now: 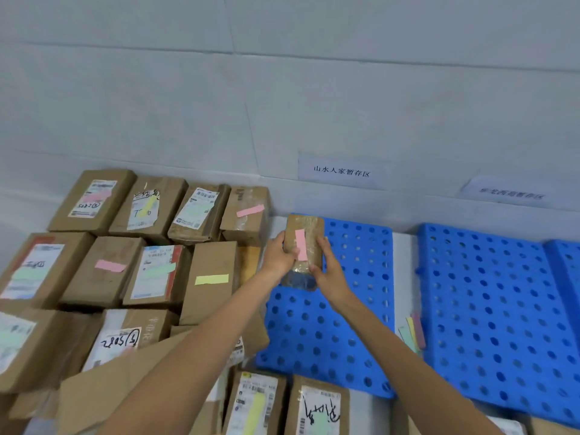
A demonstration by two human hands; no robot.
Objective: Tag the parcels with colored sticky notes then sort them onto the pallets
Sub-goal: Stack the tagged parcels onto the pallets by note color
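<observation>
A small brown parcel with a pink sticky note on its top is held in the air over the far left corner of the left blue pallet. My left hand grips its left edge, and my right hand grips its right edge and near corner. A second blue pallet lies to the right. A stack of spare sticky notes in pink, yellow and green lies in the gap between the two pallets.
Several brown parcels tagged with pink, yellow or green notes are piled on the left. More parcels lie at the near edge. Two paper signs hang on the white wall behind the pallets.
</observation>
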